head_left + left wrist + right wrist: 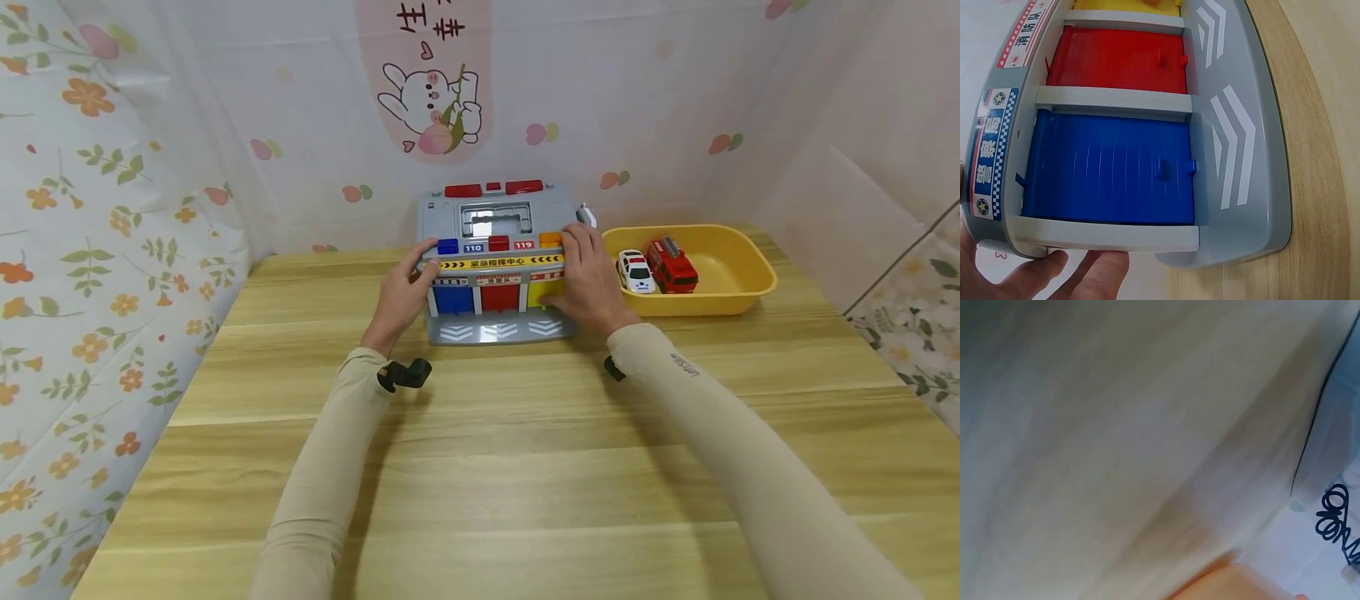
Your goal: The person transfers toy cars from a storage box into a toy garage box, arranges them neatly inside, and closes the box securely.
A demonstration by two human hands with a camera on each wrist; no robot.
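A grey toy garage (pixel 442 218) stands against the back cloth, with blue, red and yellow doors in front. The blue door (pixel 1104 169) and red door (pixel 1116 61) look closed in the left wrist view. My left hand (pixel 399 298) grips the garage's left side, thumb at the front edge of the roof. At the other end, my right hand (pixel 594 279) holds the right front corner, fingers over the top and thumb by the yellow door (pixel 542 292), partly covering it. Only a blurred bit of the right hand (pixel 1229 584) shows in the right wrist view.
To the right of the garage sits a yellow bin (pixel 720 305). Inside it lie a white toy police car (pixel 636 273) and a red toy fire truck (pixel 672 265). All stand on a wooden table (pixel 487 475), with patterned cloth (pixel 300 108) behind and at the sides.
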